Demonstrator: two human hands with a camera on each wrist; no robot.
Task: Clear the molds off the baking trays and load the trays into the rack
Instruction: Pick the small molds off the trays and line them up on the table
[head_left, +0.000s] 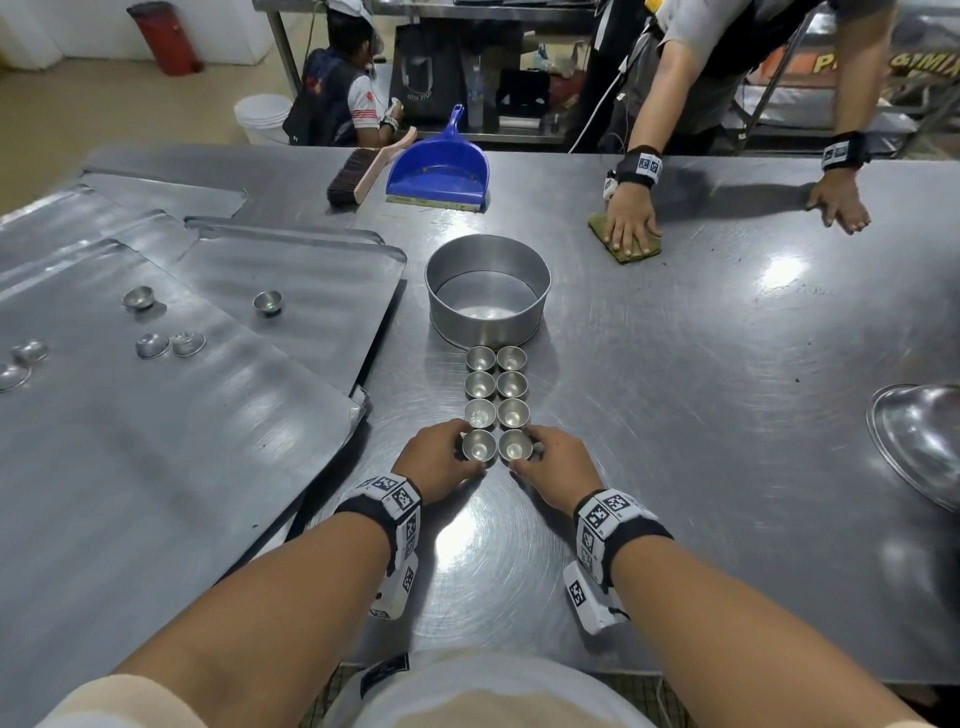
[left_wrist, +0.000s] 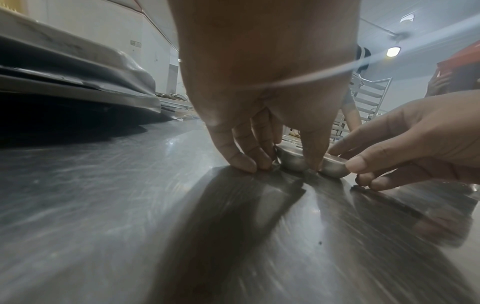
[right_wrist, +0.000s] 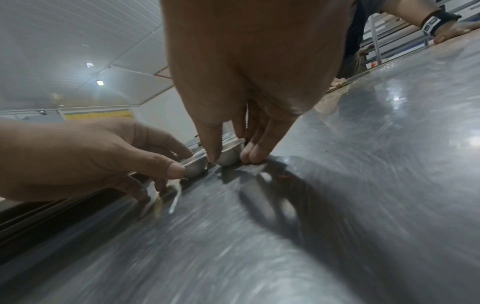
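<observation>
**Eight molds lined up, six still on the trays**

While our left hand (head_left: 439, 460) pinches the near-left mold (head_left: 479, 445) and our right hand (head_left: 558, 462) pinches the near-right mold (head_left: 515, 445), both cups sit on the table (head_left: 701, 364). They close a double row of eight running straight away from us toward the round pan (head_left: 488, 286). Six molds remain on the trays (head_left: 156, 415), nearer our left hand.

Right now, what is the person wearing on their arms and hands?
The hands are bare, with no gloves. The left hand and right hand each have a black wrist strap with white blocks printed in black-and-white square codes. A small white box hangs under each wrist. The forearms are bare, and pale short sleeves show near the shoulders.
</observation>
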